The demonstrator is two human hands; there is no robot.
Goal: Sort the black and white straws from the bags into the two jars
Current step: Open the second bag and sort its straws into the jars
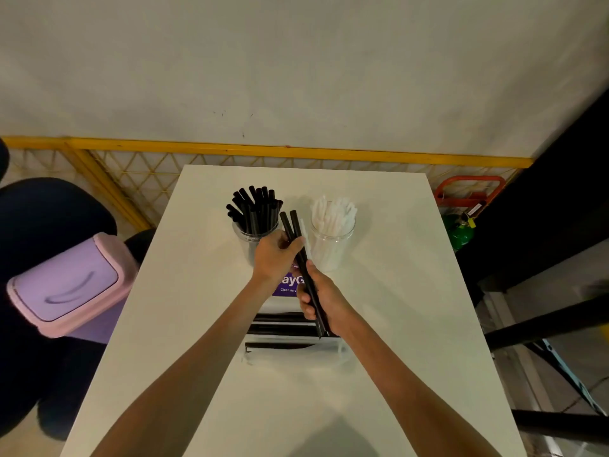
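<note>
Two black straws [297, 225], tips away, leftward.

A pale, scuffed wall [296, 61] is rising behind the white tabletop [395, 291], with a yellow rail [263, 150] and lattice running along its foot. A lilac swing-lid bin [69, 285] is sitting left, and dark furniture [566, 192] is looming right.

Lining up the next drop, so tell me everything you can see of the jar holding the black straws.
The black-straw jar is a clear, round container, glass or plastic by its look, with no lid. It stands upright on the white table, left of the white-straw jar and apart from it. A thick bunch of black straws stands in it, fanning above the rim. The left hand, gripping held straws, hides its lower right side; contact cannot be told.
</note>
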